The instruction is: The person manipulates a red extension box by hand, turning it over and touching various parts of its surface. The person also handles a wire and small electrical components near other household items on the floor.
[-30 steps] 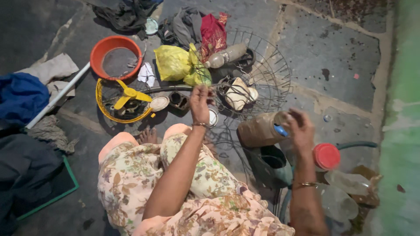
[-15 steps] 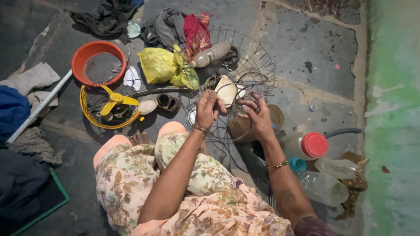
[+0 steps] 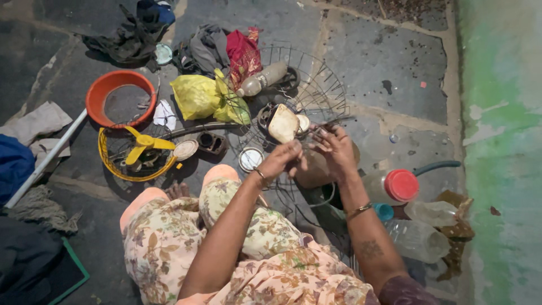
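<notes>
While hands [image 3: 309,155] meet, orange basin [image 3: 97,93] holds water

Basin [image 3: 97,94]: orange rim, grey inside. Fan blade [image 3: 142,148]: yellow, inside yellow wire guard [image 3: 105,156]. Plastic bag [image 3: 199,96]: bright yellow. Cloth [image 3: 243,53]: dark red. Rags [image 3: 125,40]: dark grey. Wire fan guard [image 3: 316,85]: dark grey metal. Jar lid [image 3: 401,185]: red. Small cap [image 3: 384,212]: teal. Hose [image 3: 437,166]: dark green. Wall [image 3: 502,141]: patchy green with pale flaking. Floor [image 3: 389,62]: grey stone slabs. Dress [image 3: 169,254]: cream with green and brown floral print. Pipe [image 3: 48,158]: white. Bundle [image 3: 14,166]: blue.
</notes>
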